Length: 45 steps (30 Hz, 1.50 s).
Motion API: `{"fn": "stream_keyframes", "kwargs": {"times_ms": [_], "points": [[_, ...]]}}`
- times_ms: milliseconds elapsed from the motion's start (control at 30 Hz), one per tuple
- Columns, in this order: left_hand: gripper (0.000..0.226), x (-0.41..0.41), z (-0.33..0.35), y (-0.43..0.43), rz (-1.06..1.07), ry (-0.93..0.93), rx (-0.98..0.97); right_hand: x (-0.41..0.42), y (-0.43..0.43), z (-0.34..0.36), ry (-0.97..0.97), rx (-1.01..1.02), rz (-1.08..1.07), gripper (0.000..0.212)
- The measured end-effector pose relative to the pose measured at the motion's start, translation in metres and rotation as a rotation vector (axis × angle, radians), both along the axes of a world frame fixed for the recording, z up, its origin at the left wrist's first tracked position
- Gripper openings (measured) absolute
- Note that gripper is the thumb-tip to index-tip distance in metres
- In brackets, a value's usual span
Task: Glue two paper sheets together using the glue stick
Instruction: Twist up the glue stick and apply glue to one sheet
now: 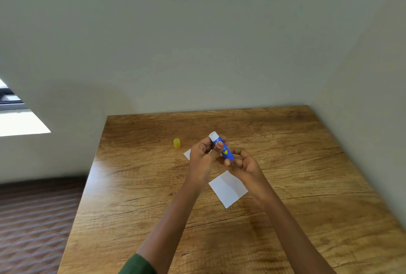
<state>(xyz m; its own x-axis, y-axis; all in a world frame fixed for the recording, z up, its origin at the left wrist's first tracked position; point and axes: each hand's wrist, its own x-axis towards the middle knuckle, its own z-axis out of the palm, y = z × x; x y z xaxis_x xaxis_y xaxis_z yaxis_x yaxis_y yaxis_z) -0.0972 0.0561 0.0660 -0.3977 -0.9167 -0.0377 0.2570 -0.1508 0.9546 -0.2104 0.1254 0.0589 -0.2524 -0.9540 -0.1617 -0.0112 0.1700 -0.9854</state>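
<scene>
Hands meet just above the middle of the frame, over a brown wood-grain table (pixel 285 163), both holding a blue cylindrical glue stick (pixel 226 152) with a yellow heart on its label. Its long axis runs on a slant, from the base at lower right to the white end at upper left, which points up and away toward the table's far edge. The left hand (pixel 202 156) curls thumb and fingers round the upper part of the tube; the right hand (pixel 247 166) pinches the base end. A small yellow plastic cap (pixel 176 143) sits on the table left of the hands, apart from them. Below the hands lies a creased square white paper sheet (pixel 228 189); a second white paper sheet (pixel 187 154) shows only a corner beside the left hand.
</scene>
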Motion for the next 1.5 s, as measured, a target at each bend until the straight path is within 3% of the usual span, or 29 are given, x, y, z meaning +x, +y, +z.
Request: {"fn": "stream_keyframes", "kwargs": {"times_ms": [100, 233, 400, 500, 633, 800, 1067, 1267, 1500], "points": [[0.014, 0.000, 0.003, 0.000, -0.031, 0.003, -0.018, -0.001, -0.001, -0.001, 0.072, -0.034, -0.017, 0.010], [0.013, -0.001, 0.002, -0.003, -0.048, -0.014, -0.049, 0.000, -0.001, 0.002, -0.010, 0.012, -0.013, 0.037], [0.014, 0.000, -0.002, -0.006, -0.052, -0.011, -0.014, 0.002, -0.002, 0.002, -0.032, 0.033, 0.000, 0.034], [0.014, 0.001, 0.001, -0.005, -0.052, 0.015, 0.002, 0.003, -0.003, 0.006, -0.019, -0.011, -0.033, 0.043], [0.013, 0.000, -0.001, -0.006, -0.056, -0.027, -0.028, -0.001, -0.005, 0.006, 0.013, 0.018, -0.039, 0.021], [0.013, -0.002, -0.005, -0.005, -0.056, -0.061, -0.041, -0.001, -0.004, 0.006, 0.004, 0.114, -0.030, 0.044], [0.012, -0.003, 0.003, -0.002, -0.060, -0.026, -0.002, 0.004, -0.004, -0.001, 0.067, -0.025, -0.010, 0.018], [0.014, -0.004, 0.005, -0.004, -0.058, -0.025, -0.055, 0.002, -0.004, 0.001, -0.061, -0.016, 0.034, 0.042], [0.012, -0.003, -0.001, -0.006, -0.013, -0.040, -0.024, 0.007, -0.003, -0.003, -0.073, -0.116, -0.219, 0.030]]}}
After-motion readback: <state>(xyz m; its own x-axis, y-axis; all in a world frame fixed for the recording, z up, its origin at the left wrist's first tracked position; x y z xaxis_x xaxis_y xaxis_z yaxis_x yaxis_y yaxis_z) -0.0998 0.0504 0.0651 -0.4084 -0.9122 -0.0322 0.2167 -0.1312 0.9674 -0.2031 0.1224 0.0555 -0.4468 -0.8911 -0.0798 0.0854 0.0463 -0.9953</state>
